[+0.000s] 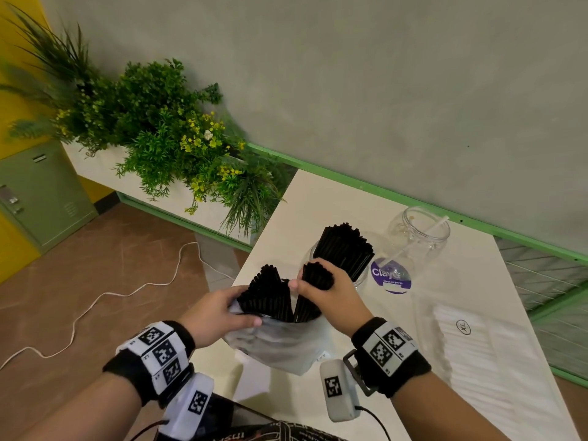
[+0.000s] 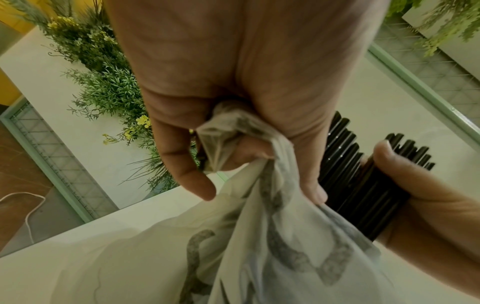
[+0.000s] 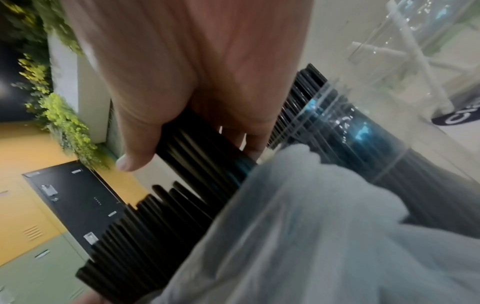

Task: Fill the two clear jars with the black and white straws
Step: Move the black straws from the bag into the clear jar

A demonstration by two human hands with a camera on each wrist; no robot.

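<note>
Evidently light and slippery, the black straws (image 1: 313, 275) want the right hand (image 1: 331, 291) wrapped mid-bundle; left hand (image 1: 216, 316) grips the bag (image 1: 280, 342) (jar (image 1: 342, 249) at one o'clock).

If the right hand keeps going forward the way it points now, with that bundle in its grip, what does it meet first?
Most likely the jar of black straws. The right hand holds a bundle of black straws above the plastic bag, and that jar stands just beyond its knuckles; in the right wrist view it looks very close, though the exact gap is unclear.

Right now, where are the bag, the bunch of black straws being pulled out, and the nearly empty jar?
plastic bag (image 1: 280, 345), head view, its crumpled side.
bunch of black straws (image 1: 313, 276), head view, upper part in the right hand.
nearly empty jar (image 1: 424, 232), head view, its clear wall.
</note>
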